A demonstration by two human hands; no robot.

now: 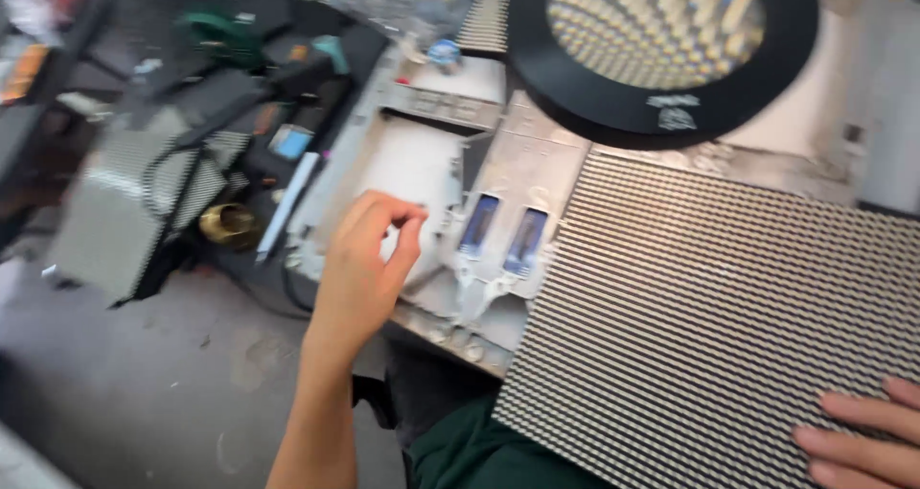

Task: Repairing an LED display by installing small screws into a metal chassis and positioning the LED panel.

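My left hand (pixel 362 268) hovers over the left part of a grey metal frame (pixel 498 153), fingers curled with thumb and forefinger pinched together; whether something tiny sits between them is too blurred to tell. My right hand (pixel 862 436) lies flat on the near right corner of a large panel of fine dotted rows (pixel 709 307), which rests on the frame. Two small blue-grey rectangular parts (pixel 502 235) sit in the frame just right of my left hand. A round black-rimmed magnifier lens (pixel 661 38) hangs above the panel's far edge.
A second dotted panel (pixel 134 201) lies at the left with black cables over it. A brass-coloured ring (pixel 228 224), a white stick-like tool (pixel 287 206) and dark tools clutter the far left. Grey stained floor (pixel 144 393) lies below. My green trouser leg (pixel 479 451) shows at the bottom.
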